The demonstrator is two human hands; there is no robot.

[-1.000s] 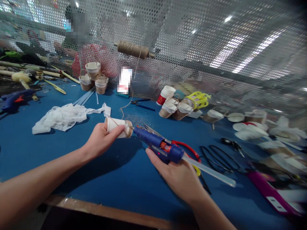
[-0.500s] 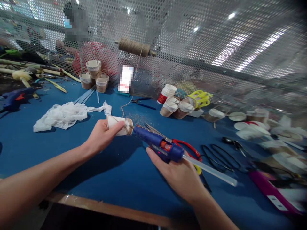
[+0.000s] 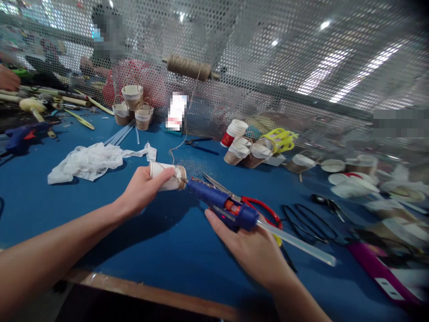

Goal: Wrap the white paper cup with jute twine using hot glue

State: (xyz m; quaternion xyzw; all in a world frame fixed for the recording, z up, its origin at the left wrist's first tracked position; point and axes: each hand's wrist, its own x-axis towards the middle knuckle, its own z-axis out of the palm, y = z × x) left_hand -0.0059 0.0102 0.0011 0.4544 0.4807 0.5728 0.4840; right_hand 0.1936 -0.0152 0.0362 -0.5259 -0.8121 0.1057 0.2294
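Note:
My left hand (image 3: 142, 190) is closed around a white paper cup (image 3: 164, 174) held on its side above the blue table (image 3: 100, 223). Brown twine is wound round the cup's right end, and a strand runs up to the twine spool (image 3: 189, 68) on the mesh. My right hand (image 3: 251, 246) grips a blue hot glue gun (image 3: 223, 205) with a clear glue stick (image 3: 298, 243) sticking out of its back. The gun's nozzle touches the twine-wrapped end of the cup.
Red-handled scissors (image 3: 261, 208) and black scissors (image 3: 308, 221) lie right of the gun. Twine-wrapped cups (image 3: 132, 107) stand at the back left, more cups (image 3: 244, 150) at the back centre. A crumpled white plastic bag (image 3: 90, 161) lies left. Another blue glue gun (image 3: 23, 134) rests far left. A perforated screen (image 3: 268, 67) stands behind the table, with a person (image 3: 110, 58) beyond it.
The cup and the glue gun have barely shifted; the nozzle stays at the cup's wrapped end. A hand has appeared at the far left edge.

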